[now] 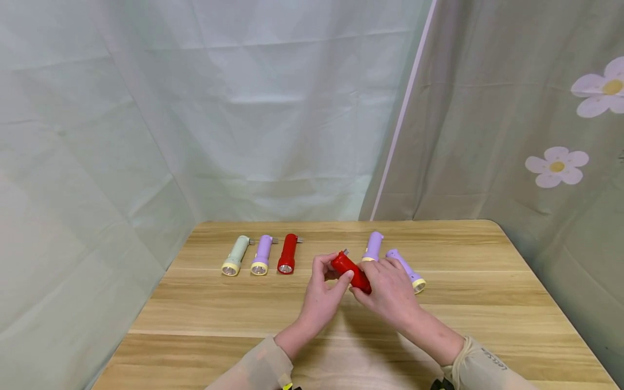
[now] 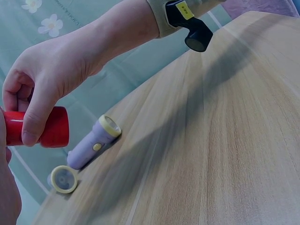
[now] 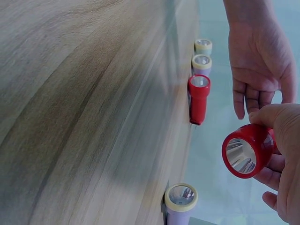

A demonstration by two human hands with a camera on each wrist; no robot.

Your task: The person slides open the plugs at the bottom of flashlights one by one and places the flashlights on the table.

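A red flashlight (image 1: 347,266) is held up over the table between both hands, tilted, a small metal plug sticking out of its tail. My right hand (image 1: 392,290) grips its head end, thumb on the near side. At the tail end, my left hand (image 1: 319,295) pinches the body between thumb and index finger. The right wrist view shows the reflector face of this red flashlight (image 3: 247,152). Just beyond the right hand lie two purple flashlights, one (image 1: 374,245) partly hidden by that hand, the other (image 1: 414,278) slanting out past it.
On the wooden table (image 1: 234,319), a row at the back left holds a pale green flashlight (image 1: 238,253), a purple flashlight (image 1: 264,252) and another red flashlight (image 1: 288,252), each with a metal plug out. Curtains (image 1: 292,135) hang behind the table and along its sides.
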